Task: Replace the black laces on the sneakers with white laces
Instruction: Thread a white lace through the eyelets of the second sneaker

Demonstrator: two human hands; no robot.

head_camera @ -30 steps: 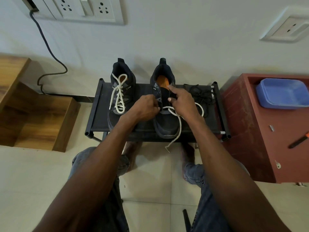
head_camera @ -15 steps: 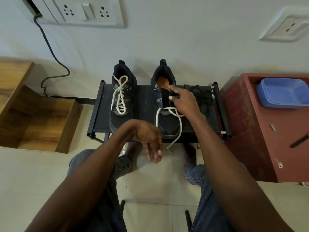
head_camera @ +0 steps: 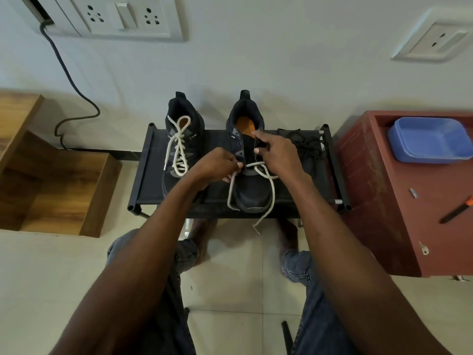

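Lacing status: black fabric shoe rack (head_camera: 147, 170) taken as landmark; both sneakers stand on it, heels toward the wall.
Left sneaker: dark low-top sneaker on the rack's left half (head_camera: 183, 149), cream-white lace (head_camera: 179, 149) threaded up the eyelets and tied in a bow; judged finished.
Right sneaker: dark sneaker with orange insole (head_camera: 249, 160) at rack centre; its white cotton lace (head_camera: 272, 196) crosses only the lowest eyelets, both ends trailing over the toe and off the rack's front edge.
Left hand (head_camera: 217, 166): fingers curled, pinching the lace at the left eyelet row; judged to be drawing slack for the next crossing.
Right hand (head_camera: 279, 156): thumb and fingers pinching the tongue and right eyelet flap, probably holding the throat open to expose an eyelet.
Removed black laces (head_camera: 304, 144): loose tangle at the rack's right end, likely set aside out of the way.
Hidden: which eyelet is targeted, left fingertips, lace tip near the left hand.
Cut off: red cabinet (head_camera: 384, 201) right of the rack.
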